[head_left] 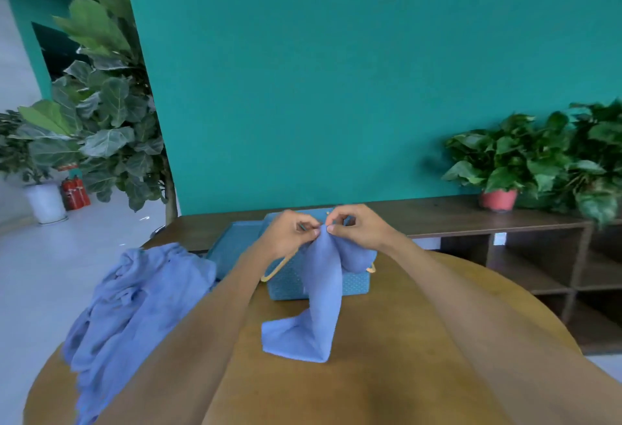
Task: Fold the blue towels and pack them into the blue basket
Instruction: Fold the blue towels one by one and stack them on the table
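A blue towel hangs from both my hands, lifted above the round wooden table; its lower end rests crumpled on the tabletop. My left hand and my right hand pinch its top edge close together, fingertips almost touching. Behind the towel stands the blue basket with pale rope handles, partly hidden by the cloth and my hands. A heap of several more blue towels lies on the table's left side.
A flat blue lid or tray lies left of the basket. A dark wooden shelf unit runs behind the table and bears potted plants. A large leafy plant stands at the left by the teal wall.
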